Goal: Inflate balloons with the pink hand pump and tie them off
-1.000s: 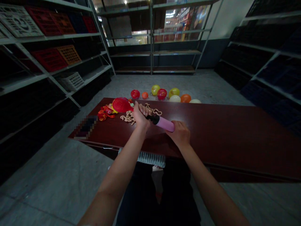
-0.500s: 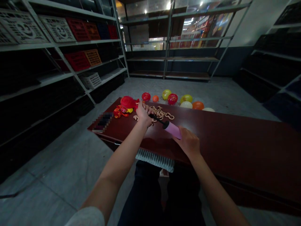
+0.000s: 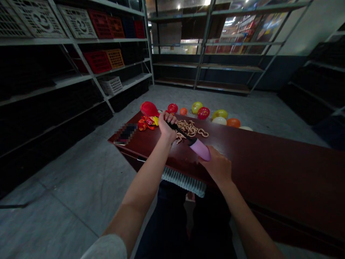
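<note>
My left hand (image 3: pixel 167 125) is closed around the front of a balloon pump, near its nozzle end. My right hand (image 3: pixel 217 164) grips the rear of the pump's pink barrel (image 3: pixel 201 149). Between the hands a black section (image 3: pixel 183 133) of the pump shows. A partly inflated red balloon (image 3: pixel 149 109) sticks out just beyond my left hand, its neck hidden by the fingers. Below it on the table lie crumpled red and yellow balloons (image 3: pixel 147 123). Behind the pump is a heap of tan, curled, uninflated balloon-like strips (image 3: pixel 188 128).
Inflated balloons in red, orange, yellow and white, such as a red one (image 3: pixel 203 113), rest past the far edge of the dark red table (image 3: pixel 269 162). A blurred-out phone-like object (image 3: pixel 125 134) lies at its left corner. Shelves with plastic crates (image 3: pixel 98 62) stand left; racks (image 3: pixel 201 66) stand behind.
The view has shifted slightly, moving the scene rightward. The red balloon now stands higher, above the crumpled balloons. Both hands keep their hold, and slightly more of the black section shows between them.
</note>
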The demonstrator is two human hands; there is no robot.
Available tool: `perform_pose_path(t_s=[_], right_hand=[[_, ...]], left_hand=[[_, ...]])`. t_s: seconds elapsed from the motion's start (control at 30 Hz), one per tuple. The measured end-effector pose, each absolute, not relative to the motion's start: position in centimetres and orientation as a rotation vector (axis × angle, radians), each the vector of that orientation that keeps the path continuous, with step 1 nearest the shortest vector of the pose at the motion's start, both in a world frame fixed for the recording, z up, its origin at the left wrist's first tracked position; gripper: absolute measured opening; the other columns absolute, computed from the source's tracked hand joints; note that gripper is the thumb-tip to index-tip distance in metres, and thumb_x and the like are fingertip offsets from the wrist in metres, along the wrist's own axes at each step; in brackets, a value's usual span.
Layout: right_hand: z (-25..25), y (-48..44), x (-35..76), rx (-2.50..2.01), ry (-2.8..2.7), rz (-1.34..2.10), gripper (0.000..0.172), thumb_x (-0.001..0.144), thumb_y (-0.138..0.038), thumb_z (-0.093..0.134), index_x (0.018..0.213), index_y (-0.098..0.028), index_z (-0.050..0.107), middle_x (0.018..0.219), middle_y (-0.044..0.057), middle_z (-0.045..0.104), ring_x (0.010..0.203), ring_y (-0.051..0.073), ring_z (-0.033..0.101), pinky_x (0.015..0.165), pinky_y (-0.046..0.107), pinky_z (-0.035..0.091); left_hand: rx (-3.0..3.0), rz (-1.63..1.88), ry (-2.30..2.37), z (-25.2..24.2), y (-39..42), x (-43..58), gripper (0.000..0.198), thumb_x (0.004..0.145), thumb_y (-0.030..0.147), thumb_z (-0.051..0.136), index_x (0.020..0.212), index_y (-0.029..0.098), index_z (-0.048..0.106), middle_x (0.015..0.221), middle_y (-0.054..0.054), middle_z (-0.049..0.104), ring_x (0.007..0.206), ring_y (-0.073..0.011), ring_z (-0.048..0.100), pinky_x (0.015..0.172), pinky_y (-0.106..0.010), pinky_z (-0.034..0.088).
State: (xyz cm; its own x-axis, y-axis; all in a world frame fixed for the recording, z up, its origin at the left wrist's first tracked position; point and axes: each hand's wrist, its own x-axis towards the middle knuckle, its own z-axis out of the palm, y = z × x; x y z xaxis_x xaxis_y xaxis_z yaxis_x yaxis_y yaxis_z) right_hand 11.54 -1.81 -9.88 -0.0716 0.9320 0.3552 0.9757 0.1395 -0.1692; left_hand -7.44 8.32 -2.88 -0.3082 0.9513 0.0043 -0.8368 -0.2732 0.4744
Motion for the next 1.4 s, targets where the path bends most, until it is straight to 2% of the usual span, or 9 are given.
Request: perform_pose_path(t_s=[0.13, 0.33, 0.47, 0.53, 0.63, 0.73, 0.93, 1.1, 1.4], right_hand=[[-7.9, -2.1, 10.4, -1.851, -2.076, -0.119, 0.034, 0.083, -0.046, 0.060, 0.108, -0.024, 0.058, 0.095, 0.005, 0.073, 0.076, 0.023, 0.067, 0.055, 0.031, 0.031], [-6.6, -2.3, 9.5, -1.898, -2.094, -0.273, 0.034, 0.080, -0.047, 0.062, 0.104, -0.023, 0.057, 0.093, 0.006, 0.072, 0.071, 0.022, 0.066, 0.053, 0.030, 0.027], [-8.0, -2.2, 10.0, -1.867, -2.130, -0.318, 0.036, 0.081, -0.046, 0.061, 0.107, -0.021, 0.058, 0.091, 0.007, 0.072, 0.071, 0.022, 0.065, 0.054, 0.029, 0.028], [-9.2, -2.1, 10.5, -1.828, -2.133, -0.327, 0.037, 0.083, -0.045, 0.060, 0.110, -0.020, 0.059, 0.092, 0.007, 0.072, 0.071, 0.021, 0.065, 0.055, 0.029, 0.030], [-11.0, -1.6, 11.5, -1.732, -2.159, -0.366, 0.039, 0.084, -0.042, 0.060, 0.115, -0.019, 0.059, 0.094, 0.007, 0.071, 0.074, 0.021, 0.064, 0.059, 0.030, 0.032], [-12.2, -0.9, 12.8, -1.650, -2.193, -0.460, 0.041, 0.084, -0.041, 0.060, 0.118, -0.018, 0.058, 0.093, 0.008, 0.070, 0.074, 0.020, 0.062, 0.060, 0.030, 0.032], [-13.6, 0.3, 15.8, -1.531, -2.224, -0.593, 0.038, 0.084, -0.038, 0.062, 0.116, -0.017, 0.060, 0.089, 0.007, 0.068, 0.074, 0.020, 0.060, 0.064, 0.030, 0.033], [-14.3, 0.5, 16.4, -1.515, -2.169, -0.567, 0.038, 0.082, -0.034, 0.064, 0.116, -0.016, 0.060, 0.091, 0.007, 0.069, 0.076, 0.019, 0.060, 0.066, 0.030, 0.034], [-14.7, 0.4, 16.9, -1.669, -2.010, -0.531, 0.042, 0.078, -0.036, 0.069, 0.115, -0.020, 0.061, 0.089, 0.005, 0.069, 0.073, 0.019, 0.058, 0.064, 0.031, 0.031]], left_hand=[[0.400, 1.856, 0.473, -2.5, 7.4, -6.5, 0.047, 0.091, 0.045, 0.059, 0.061, 0.020, 0.032, 0.053, 0.006, 0.024, 0.042, -0.0069, 0.026, 0.045, -0.023, 0.030], [0.376, 1.781, 0.510, -4.2, 6.0, -4.8, 0.047, 0.093, 0.052, 0.053, 0.064, 0.020, 0.035, 0.053, 0.006, 0.025, 0.041, -0.0069, 0.026, 0.043, -0.022, 0.029], [0.348, 1.748, 0.522, -5.6, 5.7, -4.4, 0.048, 0.092, 0.057, 0.050, 0.065, 0.020, 0.036, 0.053, 0.005, 0.035, 0.042, -0.0072, 0.033, 0.045, -0.022, 0.034], [0.322, 1.746, 0.529, -6.1, 5.9, -4.4, 0.051, 0.093, 0.059, 0.047, 0.063, 0.020, 0.034, 0.050, 0.006, 0.031, 0.040, -0.0075, 0.033, 0.044, -0.022, 0.034], [0.288, 1.752, 0.555, -6.6, 6.5, -4.7, 0.052, 0.095, 0.059, 0.043, 0.062, 0.020, 0.032, 0.046, 0.007, 0.023, 0.035, -0.0072, 0.027, 0.039, -0.022, 0.027], [0.222, 1.796, 0.605, -6.5, 7.1, -5.7, 0.048, 0.097, 0.056, 0.038, 0.065, 0.020, 0.036, 0.044, 0.008, 0.023, 0.033, -0.0073, 0.025, 0.037, -0.022, 0.023], [0.127, 1.847, 0.744, -4.9, 8.5, -9.4, 0.044, 0.096, 0.053, 0.045, 0.068, 0.021, 0.035, 0.043, 0.009, 0.025, 0.032, -0.0063, 0.025, 0.038, -0.021, 0.024], [0.181, 1.901, 0.754, -3.6, 9.5, -11.5, 0.040, 0.098, 0.047, 0.041, 0.068, 0.021, 0.036, 0.043, 0.009, 0.025, 0.031, -0.0069, 0.026, 0.037, -0.021, 0.025], [0.273, 1.889, 0.686, -3.8, 9.5, -6.9, 0.046, 0.096, 0.052, 0.044, 0.065, 0.020, 0.035, 0.041, 0.009, 0.023, 0.033, -0.0071, 0.033, 0.040, -0.020, 0.029]])
